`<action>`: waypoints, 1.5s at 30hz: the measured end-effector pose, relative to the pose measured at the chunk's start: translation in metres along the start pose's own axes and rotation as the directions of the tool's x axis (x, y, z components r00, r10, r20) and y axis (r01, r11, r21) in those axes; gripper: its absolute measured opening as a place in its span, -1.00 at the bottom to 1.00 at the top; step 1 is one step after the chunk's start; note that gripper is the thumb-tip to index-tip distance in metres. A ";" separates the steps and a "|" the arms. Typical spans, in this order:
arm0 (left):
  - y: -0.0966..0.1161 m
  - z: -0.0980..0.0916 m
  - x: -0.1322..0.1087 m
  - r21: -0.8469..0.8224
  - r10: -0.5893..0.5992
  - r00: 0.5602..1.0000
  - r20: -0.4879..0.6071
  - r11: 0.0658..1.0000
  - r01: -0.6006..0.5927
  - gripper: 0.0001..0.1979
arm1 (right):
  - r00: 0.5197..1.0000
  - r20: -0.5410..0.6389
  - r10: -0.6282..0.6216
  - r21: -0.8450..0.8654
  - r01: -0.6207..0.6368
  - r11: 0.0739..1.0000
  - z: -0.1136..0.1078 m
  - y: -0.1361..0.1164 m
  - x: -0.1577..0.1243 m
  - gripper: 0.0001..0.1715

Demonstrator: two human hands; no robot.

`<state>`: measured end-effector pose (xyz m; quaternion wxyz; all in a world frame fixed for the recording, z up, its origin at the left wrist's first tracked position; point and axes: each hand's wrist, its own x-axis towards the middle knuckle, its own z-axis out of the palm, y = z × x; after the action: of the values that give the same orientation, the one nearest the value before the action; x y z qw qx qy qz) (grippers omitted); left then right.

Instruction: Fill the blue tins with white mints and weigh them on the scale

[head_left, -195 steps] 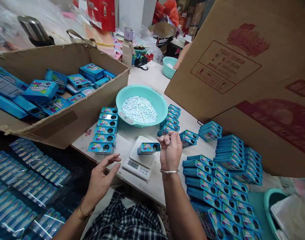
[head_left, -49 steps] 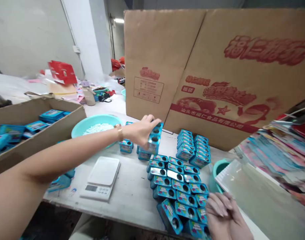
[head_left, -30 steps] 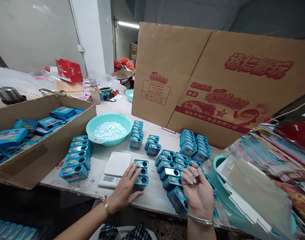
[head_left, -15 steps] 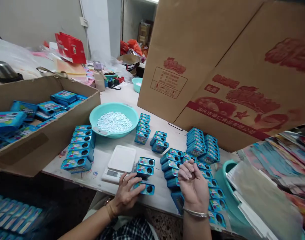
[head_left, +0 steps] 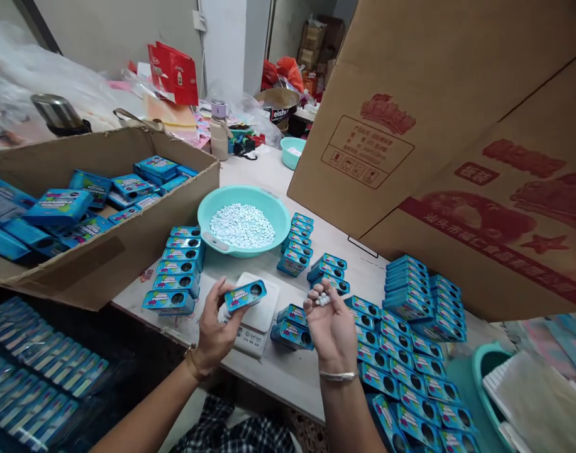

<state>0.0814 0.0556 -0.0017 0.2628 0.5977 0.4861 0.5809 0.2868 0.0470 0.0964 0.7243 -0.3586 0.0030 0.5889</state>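
My left hand [head_left: 216, 327] grips a small blue tin [head_left: 244, 295] with a round hole in its lid, held just above the white scale [head_left: 257, 313]. My right hand [head_left: 329, 324] is cupped palm-up beside it, closed round a few white tablets [head_left: 322, 299] at the fingertips. Two more blue tins [head_left: 292, 326] lie on the table between my hands. A teal bowl [head_left: 207, 214] of white tablets sits behind the scale.
Rows of blue tins [head_left: 413, 352] cover the table to the right; another row [head_left: 175, 274] lies left of the scale. A cardboard box [head_left: 104, 251] with blue tins stands at left, large flat cartons [head_left: 458, 126] lean at right, a teal basket [head_left: 481, 371] sits at lower right.
My left hand has lifted one tin off the table and holds it over the scale. My right hand has turned palm-up, showing tablets. The view has swung down and left.
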 end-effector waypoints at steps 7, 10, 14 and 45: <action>-0.008 0.015 0.016 -0.020 -0.074 0.985 0.158 0.997 0.078 -0.09 | 0.998 0.046 0.031 -0.060 -0.028 0.998 0.031 0.034 0.020 -0.87; 0.006 -0.015 0.016 -0.084 -0.114 0.992 0.047 0.989 0.118 0.04 | 0.999 0.047 0.028 -0.068 -0.025 0.997 0.034 0.038 0.024 -0.89; 0.017 -0.066 0.006 -0.189 -0.187 0.968 -0.165 0.970 0.156 -0.20 | 1.000 0.007 -0.001 -0.077 0.001 0.997 0.035 0.041 0.027 -0.89; 0.024 0.022 0.045 0.156 0.004 0.916 0.401 0.985 -0.073 -0.49 | 0.965 0.178 -0.192 -0.205 0.227 0.952 0.050 0.071 0.031 -0.87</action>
<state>0.1021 0.0915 0.0348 0.2936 0.7330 0.4575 0.4089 0.2147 0.1032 0.0836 0.7359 -0.3890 -0.1580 0.5312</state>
